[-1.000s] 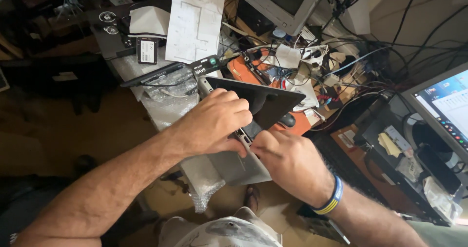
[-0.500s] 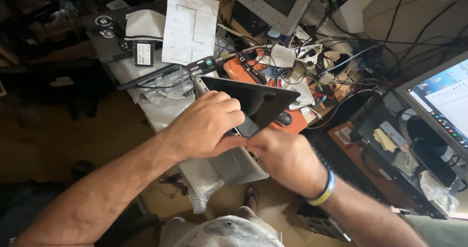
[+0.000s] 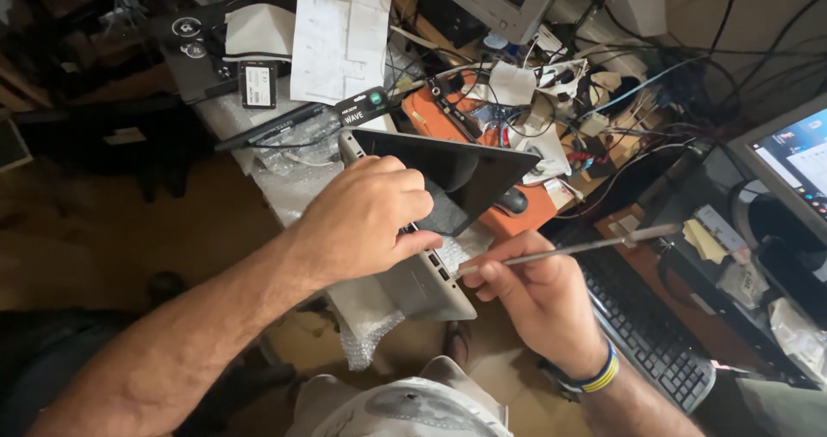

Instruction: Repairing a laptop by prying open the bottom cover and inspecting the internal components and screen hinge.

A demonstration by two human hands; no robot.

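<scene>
A silver laptop lies partly open on bubble wrap, its dark lid raised at an angle. My left hand rests on the keyboard area with fingers curled at the laptop's right edge. My right hand grips a thin metal pry tool, whose tip touches the laptop's right side near the ports. A blue and yellow band sits on my right wrist.
A black keyboard lies to the right. An orange mat with circuit boards and tangled cables sits behind the laptop. A printed sheet, a small drive and monitors crowd the desk.
My right hand has drawn back from the laptop's edge and now holds the thin metal tool out in plain view. My left hand stays on the laptop.
</scene>
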